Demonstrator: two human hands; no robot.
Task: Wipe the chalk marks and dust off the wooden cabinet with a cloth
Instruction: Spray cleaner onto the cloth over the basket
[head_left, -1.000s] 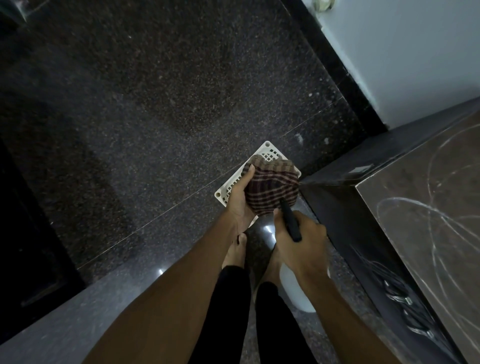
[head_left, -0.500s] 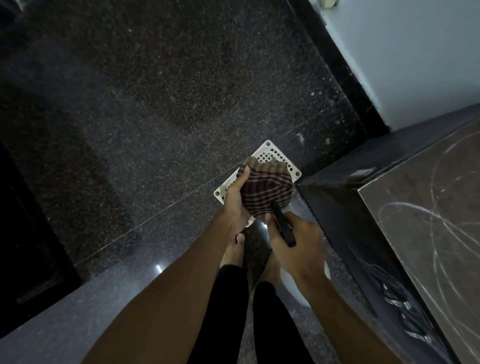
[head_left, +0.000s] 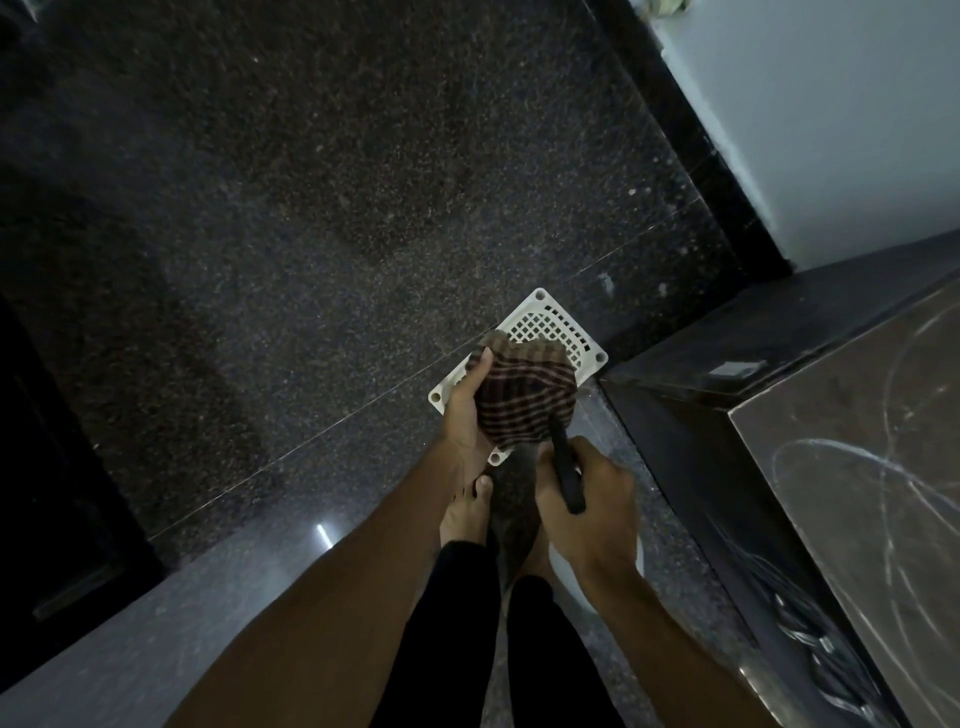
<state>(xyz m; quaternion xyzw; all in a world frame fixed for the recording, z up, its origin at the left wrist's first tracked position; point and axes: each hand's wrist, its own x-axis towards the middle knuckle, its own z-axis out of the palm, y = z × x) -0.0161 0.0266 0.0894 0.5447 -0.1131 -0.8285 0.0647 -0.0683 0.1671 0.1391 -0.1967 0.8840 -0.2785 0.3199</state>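
Observation:
My left hand (head_left: 465, 415) grips a bunched dark red checked cloth (head_left: 524, 400) at waist height over the floor. My right hand (head_left: 587, 504) is curled round the black spray head (head_left: 566, 475) of a white bottle (head_left: 597, 577), most of which my hand hides. The nozzle points at the cloth and touches its lower edge. The wooden cabinet (head_left: 857, 493) stands to my right, its brown top covered in white chalk loops and lines. Neither hand touches the cabinet.
A white plastic grate (head_left: 556, 322) lies on the dark speckled stone floor (head_left: 311, 208) under the cloth. My bare feet (head_left: 465, 512) stand just below it. A pale wall with a black skirting (head_left: 691, 145) runs at the upper right. A dark edge sits at the far left.
Both hands have stayed together and hardly moved. The cloth has been squeezed into a slightly tighter bundle against the spray head.

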